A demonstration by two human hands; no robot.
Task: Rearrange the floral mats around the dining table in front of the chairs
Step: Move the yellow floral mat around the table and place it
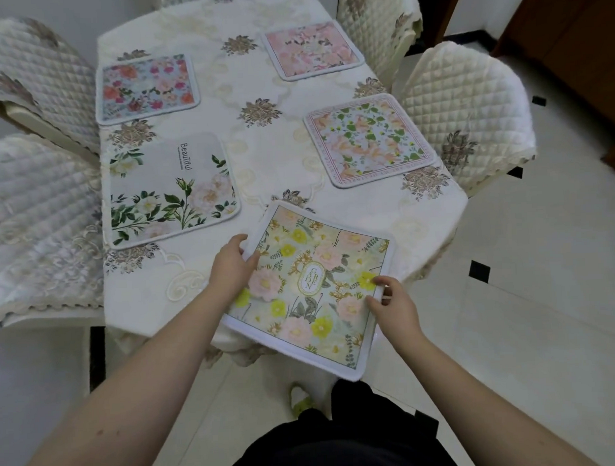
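Observation:
A yellow-and-pink floral mat [311, 285] marked "GARDEN" lies skewed at the table's near end, its near corner hanging over the edge. My left hand [232, 265] grips its left edge, thumb on top. My right hand [394, 304] pinches its right edge. Several other mats lie flat on the cream tablecloth [261, 157]: a white "Beautiful" mat [168, 189] near left, a blue-pink mat [147, 87] far left, a pink mat [312, 49] far right, and a peach-and-green mat [369, 138] near right.
Quilted cream chairs stand along both sides: two on the left [37, 221] [39, 75] and two on the right [469, 112] [378, 17]. White tiled floor [510, 295] lies to the right. My foot in a yellow slipper [299, 400] is below the table's near edge.

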